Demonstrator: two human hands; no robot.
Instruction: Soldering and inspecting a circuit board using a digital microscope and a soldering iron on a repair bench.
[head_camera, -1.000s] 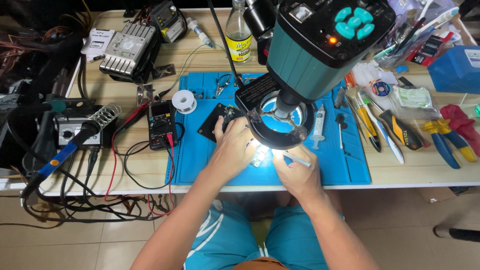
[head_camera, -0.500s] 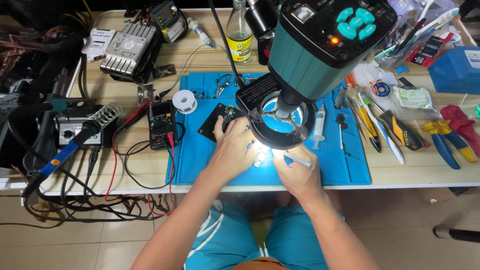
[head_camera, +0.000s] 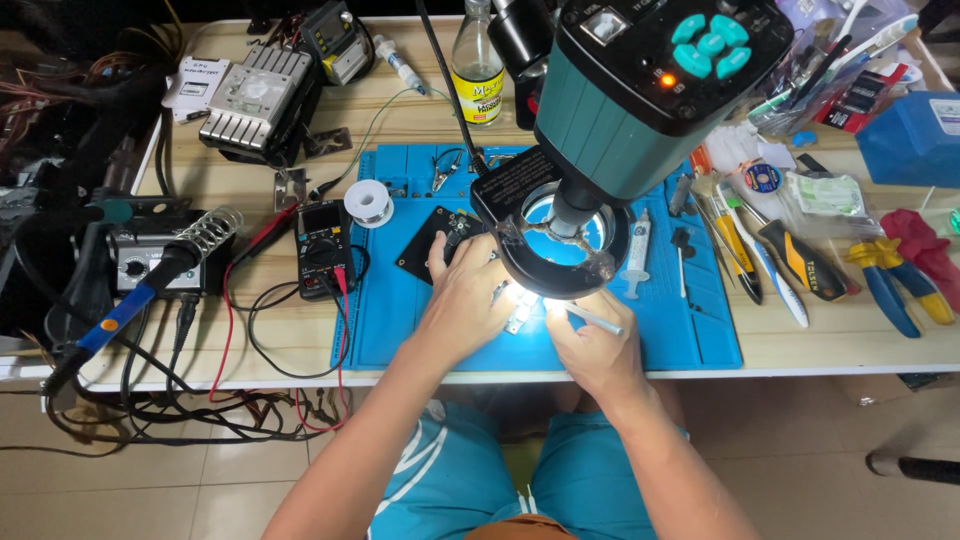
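Note:
My left hand (head_camera: 468, 295) rests on the blue work mat (head_camera: 690, 345), its fingers pressing on a small brightly lit part (head_camera: 520, 308) under the teal microscope (head_camera: 640, 90) and its ring light (head_camera: 565, 250). My right hand (head_camera: 595, 345) grips a thin silver tool (head_camera: 592, 318), held like a pen with its tip pointing at the same lit part. A black circuit board (head_camera: 425, 245) lies just beyond my left fingertips.
A black multimeter (head_camera: 322, 248) with red leads and a solder spool (head_camera: 368, 202) sit left of the mat. A soldering station (head_camera: 140, 265) and iron stand far left. A syringe (head_camera: 637, 255), screwdrivers (head_camera: 795, 262), blue pliers (head_camera: 890, 290) and a bottle (head_camera: 478, 65) lie around.

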